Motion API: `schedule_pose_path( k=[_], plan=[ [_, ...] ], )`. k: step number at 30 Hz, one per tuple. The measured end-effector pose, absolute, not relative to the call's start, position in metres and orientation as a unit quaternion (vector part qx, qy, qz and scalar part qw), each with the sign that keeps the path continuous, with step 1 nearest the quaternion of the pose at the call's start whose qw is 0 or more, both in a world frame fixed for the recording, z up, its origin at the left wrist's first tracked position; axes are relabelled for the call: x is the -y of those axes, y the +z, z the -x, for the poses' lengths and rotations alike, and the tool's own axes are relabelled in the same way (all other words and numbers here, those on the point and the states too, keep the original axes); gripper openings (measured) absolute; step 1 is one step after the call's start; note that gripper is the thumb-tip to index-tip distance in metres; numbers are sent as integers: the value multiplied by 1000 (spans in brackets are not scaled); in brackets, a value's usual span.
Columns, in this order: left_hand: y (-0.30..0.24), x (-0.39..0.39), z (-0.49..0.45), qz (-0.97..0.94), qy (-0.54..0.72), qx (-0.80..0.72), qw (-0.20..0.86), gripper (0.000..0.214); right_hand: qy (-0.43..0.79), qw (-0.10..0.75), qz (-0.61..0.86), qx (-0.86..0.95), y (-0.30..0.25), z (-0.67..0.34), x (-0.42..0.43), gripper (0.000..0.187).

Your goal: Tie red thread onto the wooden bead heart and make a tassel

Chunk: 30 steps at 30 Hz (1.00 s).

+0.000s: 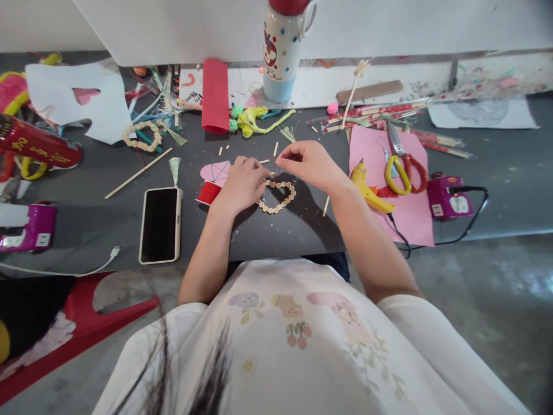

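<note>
A small heart-shaped outline made of pale wooden pieces (276,208) lies on the dark table in front of me. My left hand (244,183) is closed at its upper left edge, fingertips on the pieces. Just above the heart's top, my right hand (309,163) is pinched; whatever lies between its fingertips is too small to make out. A bit of red shows at the heart's top between the two hands. Beside my left wrist sit a red spool (208,193) and a pink paper piece with crossed lines (215,172).
Left of my arm lies a phone (161,225). To the right, a yellow glue gun (374,196) and scissors (401,161) rest on pink paper (412,222). A bottle (280,55) stands at the back near a red paper strip (215,95) and another heart-shaped outline (142,137).
</note>
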State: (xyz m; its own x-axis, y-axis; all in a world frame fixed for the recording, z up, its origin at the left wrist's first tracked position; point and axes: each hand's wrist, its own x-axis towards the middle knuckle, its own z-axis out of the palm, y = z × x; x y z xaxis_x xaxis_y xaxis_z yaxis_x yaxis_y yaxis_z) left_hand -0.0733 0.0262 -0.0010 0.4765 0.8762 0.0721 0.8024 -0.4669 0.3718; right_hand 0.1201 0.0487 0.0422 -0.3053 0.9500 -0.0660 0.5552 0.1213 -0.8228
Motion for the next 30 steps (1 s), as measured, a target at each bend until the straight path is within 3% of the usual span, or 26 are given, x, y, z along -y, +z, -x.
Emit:
schedule_pose_path(
  k=[11, 24, 30],
  plan=[
    [4, -24, 69, -848, 119, -484, 179, 15, 399, 261, 511, 715, 56, -120, -36, 14],
    [37, -5, 76, -858, 115, -453, 214, 19, 348, 241, 525, 738, 65, -127, -32, 19],
    [40, -4, 75, -858, 94, -459, 212, 20, 311, 178, 603, 713, 50, -131, -40, 24]
  ],
)
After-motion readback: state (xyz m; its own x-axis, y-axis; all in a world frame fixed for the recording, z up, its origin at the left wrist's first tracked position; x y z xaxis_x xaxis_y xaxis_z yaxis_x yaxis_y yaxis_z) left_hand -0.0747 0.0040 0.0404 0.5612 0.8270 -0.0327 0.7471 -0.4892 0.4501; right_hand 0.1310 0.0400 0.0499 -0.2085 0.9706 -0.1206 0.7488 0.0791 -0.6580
